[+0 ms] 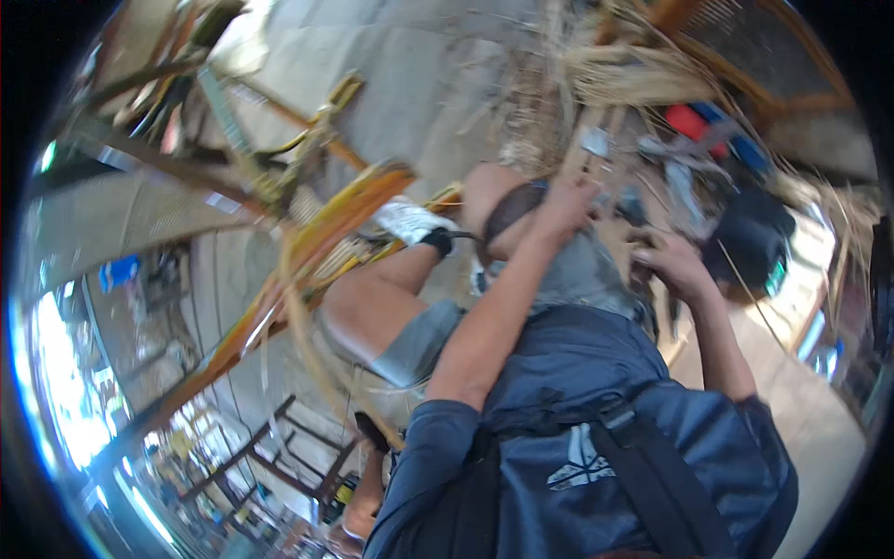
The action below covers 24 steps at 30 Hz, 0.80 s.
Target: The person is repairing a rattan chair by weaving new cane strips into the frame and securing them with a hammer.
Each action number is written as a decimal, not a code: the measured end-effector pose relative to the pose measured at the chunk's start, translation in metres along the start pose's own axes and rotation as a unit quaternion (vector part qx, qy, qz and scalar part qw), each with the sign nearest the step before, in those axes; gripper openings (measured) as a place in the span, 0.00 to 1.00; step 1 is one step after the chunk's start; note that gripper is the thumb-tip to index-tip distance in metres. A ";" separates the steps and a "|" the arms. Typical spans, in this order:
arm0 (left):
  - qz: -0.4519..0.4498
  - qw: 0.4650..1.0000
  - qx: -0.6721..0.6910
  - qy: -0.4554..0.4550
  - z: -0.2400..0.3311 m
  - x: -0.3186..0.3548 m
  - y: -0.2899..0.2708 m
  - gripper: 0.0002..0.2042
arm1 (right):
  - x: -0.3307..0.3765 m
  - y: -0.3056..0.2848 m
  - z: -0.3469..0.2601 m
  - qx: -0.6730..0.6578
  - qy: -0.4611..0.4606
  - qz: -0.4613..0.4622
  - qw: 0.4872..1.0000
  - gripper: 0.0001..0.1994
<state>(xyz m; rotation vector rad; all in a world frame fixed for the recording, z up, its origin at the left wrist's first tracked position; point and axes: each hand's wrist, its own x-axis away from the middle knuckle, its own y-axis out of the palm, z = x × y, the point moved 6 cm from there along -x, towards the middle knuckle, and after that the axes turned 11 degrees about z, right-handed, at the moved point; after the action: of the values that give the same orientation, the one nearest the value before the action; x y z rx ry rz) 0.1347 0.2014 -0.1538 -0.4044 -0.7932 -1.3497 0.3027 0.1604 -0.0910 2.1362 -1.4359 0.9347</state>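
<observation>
A wooden frame [307, 252] lies left of the raised knee [494, 200]; straw bundle [633, 74] far right, chair [298, 456] near left.

This is a furniture weaving workshop with a concrete floor [410, 74]. Bare wooden chair frames [289, 456] stand about, bundles of dried straw-like fibre [633, 74] lie heaped, and a long orange bamboo frame [307, 270] crosses the floor.

Bare concrete floor [419, 84], wooden chair frames [279, 447], bright daylight
</observation>
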 end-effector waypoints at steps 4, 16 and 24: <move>0.004 1.000 0.015 -0.010 0.002 -0.002 -0.007 0.09 | -0.027 -0.005 0.021 0.179 0.009 0.020 0.984 0.13; -0.026 0.999 -0.024 -0.030 0.003 0.000 0.005 0.09 | -0.030 -0.016 0.009 0.376 -0.188 0.101 0.902 0.12; -0.023 0.999 -0.032 -0.032 0.001 -0.001 0.004 0.09 | -0.028 -0.011 0.003 0.387 -0.226 0.117 0.886 0.10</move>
<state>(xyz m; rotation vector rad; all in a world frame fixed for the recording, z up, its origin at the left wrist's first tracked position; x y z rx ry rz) 0.1381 0.2038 -0.1531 -0.4855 -0.8180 -1.4136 0.3071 0.1814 -0.1130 2.9597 -1.7702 1.3274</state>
